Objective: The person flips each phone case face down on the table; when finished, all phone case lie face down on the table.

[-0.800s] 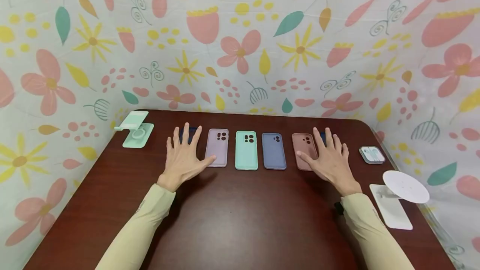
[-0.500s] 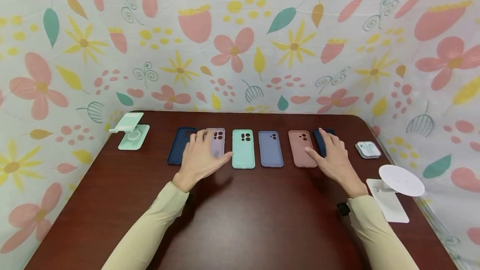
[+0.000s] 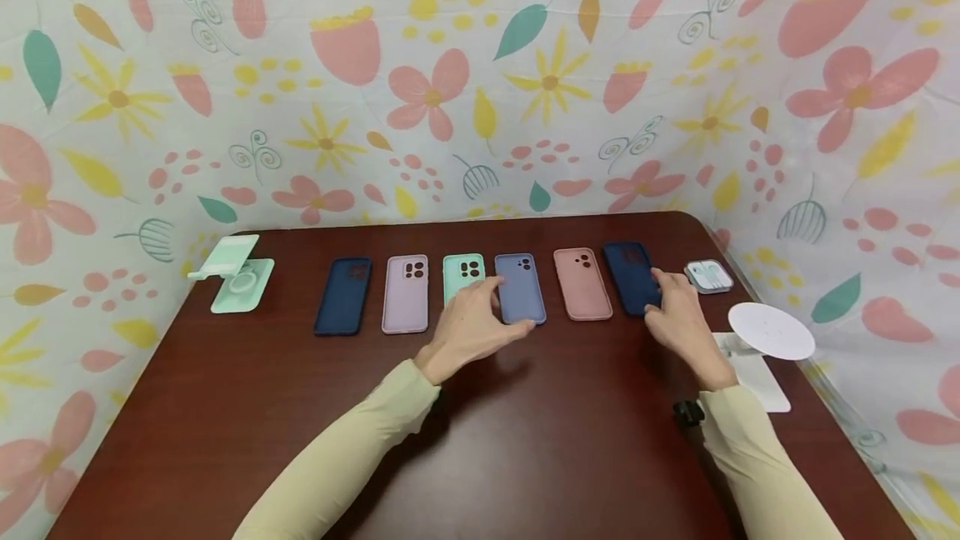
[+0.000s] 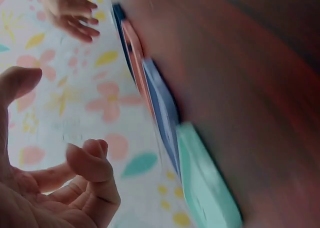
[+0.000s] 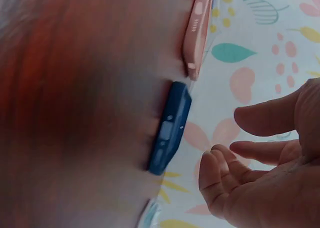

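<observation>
Phone cases lie in a row across the dark table: navy (image 3: 342,298), lilac (image 3: 405,302), mint (image 3: 453,277), blue-grey (image 3: 521,294), dusty pink (image 3: 583,290) and a second navy case (image 3: 632,277) at the right end. My left hand (image 3: 468,327) hovers over the mint case's lower part, thumb and fingers spread apart, fingertips by the blue-grey case. In the left wrist view nothing sits between its loosely bent fingers. At the right navy case's edge is my right hand (image 3: 681,323); the right wrist view shows its fingers loosely curved, raised above that case (image 5: 170,130).
A mint folding stand (image 3: 243,282) stands at the table's back left. On the right are wired earphones in a clear box (image 3: 708,277) and a white stand with a round plate (image 3: 771,330). A flowered curtain (image 3: 435,98) hangs behind the table.
My left hand has swept right, from the left navy case past the lilac one to the mint case. The right hand has shifted off the pink case to the navy case's right edge.
</observation>
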A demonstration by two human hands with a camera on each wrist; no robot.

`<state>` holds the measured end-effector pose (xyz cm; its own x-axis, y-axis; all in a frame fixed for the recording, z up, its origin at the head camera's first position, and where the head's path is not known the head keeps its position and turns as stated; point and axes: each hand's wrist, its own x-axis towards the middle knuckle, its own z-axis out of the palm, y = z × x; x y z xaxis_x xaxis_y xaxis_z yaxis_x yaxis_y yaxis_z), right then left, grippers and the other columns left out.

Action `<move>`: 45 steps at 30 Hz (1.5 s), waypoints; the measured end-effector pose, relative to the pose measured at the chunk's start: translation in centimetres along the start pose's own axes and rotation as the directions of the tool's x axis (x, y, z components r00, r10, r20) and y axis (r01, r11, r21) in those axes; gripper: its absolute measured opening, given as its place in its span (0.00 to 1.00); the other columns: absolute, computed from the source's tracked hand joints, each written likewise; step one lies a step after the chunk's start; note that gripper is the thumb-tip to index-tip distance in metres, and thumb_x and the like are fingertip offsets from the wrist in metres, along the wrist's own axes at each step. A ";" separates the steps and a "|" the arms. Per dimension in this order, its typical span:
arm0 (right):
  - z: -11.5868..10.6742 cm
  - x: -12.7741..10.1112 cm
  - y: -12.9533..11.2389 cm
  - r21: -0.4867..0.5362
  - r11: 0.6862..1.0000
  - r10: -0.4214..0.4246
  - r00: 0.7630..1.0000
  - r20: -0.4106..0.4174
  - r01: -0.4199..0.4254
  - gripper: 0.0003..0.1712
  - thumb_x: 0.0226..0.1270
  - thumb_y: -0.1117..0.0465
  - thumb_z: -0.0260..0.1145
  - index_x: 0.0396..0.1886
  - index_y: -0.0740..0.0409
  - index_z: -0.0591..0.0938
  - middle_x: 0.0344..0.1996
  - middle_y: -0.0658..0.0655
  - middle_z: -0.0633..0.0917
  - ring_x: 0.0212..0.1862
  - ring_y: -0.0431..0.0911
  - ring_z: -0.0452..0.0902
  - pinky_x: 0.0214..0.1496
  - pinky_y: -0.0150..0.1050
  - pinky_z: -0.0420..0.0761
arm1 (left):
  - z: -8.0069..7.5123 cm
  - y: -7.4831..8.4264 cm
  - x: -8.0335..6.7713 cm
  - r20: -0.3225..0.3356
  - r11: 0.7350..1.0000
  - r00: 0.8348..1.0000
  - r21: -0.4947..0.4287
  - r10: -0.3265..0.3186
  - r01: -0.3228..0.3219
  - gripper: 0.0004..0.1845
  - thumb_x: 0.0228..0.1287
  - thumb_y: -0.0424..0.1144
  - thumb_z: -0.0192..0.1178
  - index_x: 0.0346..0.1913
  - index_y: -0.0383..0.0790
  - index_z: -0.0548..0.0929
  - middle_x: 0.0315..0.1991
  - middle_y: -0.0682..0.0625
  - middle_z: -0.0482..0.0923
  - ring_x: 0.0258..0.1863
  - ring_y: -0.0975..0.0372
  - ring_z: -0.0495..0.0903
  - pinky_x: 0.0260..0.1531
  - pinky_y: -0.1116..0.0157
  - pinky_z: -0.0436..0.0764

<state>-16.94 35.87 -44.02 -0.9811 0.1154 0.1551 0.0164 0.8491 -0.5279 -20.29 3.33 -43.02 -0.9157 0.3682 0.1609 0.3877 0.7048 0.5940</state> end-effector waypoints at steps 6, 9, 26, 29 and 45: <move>-0.1 0.2 1.6 -0.035 0.999 0.036 0.999 0.027 -0.035 0.41 0.56 0.70 0.59 0.70 0.84 0.61 0.63 0.86 0.68 0.68 0.76 0.57 0.71 0.67 0.58 | 3.1 3.8 1.3 0.073 0.999 0.997 -0.042 0.027 -0.024 0.43 0.53 0.63 0.70 0.69 0.46 0.74 0.29 0.57 0.81 0.29 0.66 0.78 0.28 0.69 0.77; -0.1 0.3 1.9 -0.049 0.998 0.051 0.998 0.039 -0.049 0.42 0.54 0.70 0.60 0.69 0.85 0.61 0.63 0.87 0.67 0.68 0.77 0.56 0.71 0.68 0.56 | 4.6 5.7 2.1 0.114 0.998 0.992 -0.052 0.047 -0.041 0.42 0.54 0.61 0.71 0.69 0.45 0.74 0.29 0.56 0.82 0.31 0.64 0.81 0.28 0.70 0.78; -0.1 0.8 3.1 -0.083 0.973 0.226 0.956 0.186 -0.214 0.46 0.67 0.61 0.65 0.74 0.82 0.54 0.69 0.86 0.59 0.69 0.79 0.54 0.72 0.70 0.59 | 12.0 12.5 7.7 0.311 0.983 0.950 -0.160 -0.031 0.085 0.15 0.59 0.43 0.74 0.37 0.34 0.85 0.09 0.52 0.79 0.09 0.66 0.81 0.14 0.73 0.78; -0.1 0.7 3.4 -0.088 0.972 0.230 0.954 0.191 -0.217 0.45 0.68 0.61 0.65 0.74 0.82 0.55 0.69 0.85 0.60 0.69 0.79 0.54 0.73 0.70 0.59 | 12.9 13.4 8.2 0.296 0.991 0.952 -0.091 -0.071 0.102 0.14 0.60 0.44 0.73 0.35 0.35 0.86 0.09 0.51 0.80 0.08 0.66 0.81 0.14 0.74 0.78; -0.3 0.9 3.3 -0.086 0.952 0.305 0.925 0.225 -0.293 0.37 0.73 0.61 0.59 0.73 0.79 0.59 0.69 0.84 0.59 0.69 0.77 0.54 0.72 0.68 0.63 | 14.9 14.6 9.6 0.254 0.987 0.954 0.072 -0.159 0.145 0.11 0.62 0.36 0.69 0.23 0.42 0.83 0.13 0.52 0.80 0.08 0.68 0.77 0.09 0.73 0.67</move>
<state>-17.75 38.95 -45.39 -0.9461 0.2500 -0.2057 0.3199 0.8190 -0.4763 -21.84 26.21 -44.54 -0.9086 0.3933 -0.1405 0.2575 0.7924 0.5530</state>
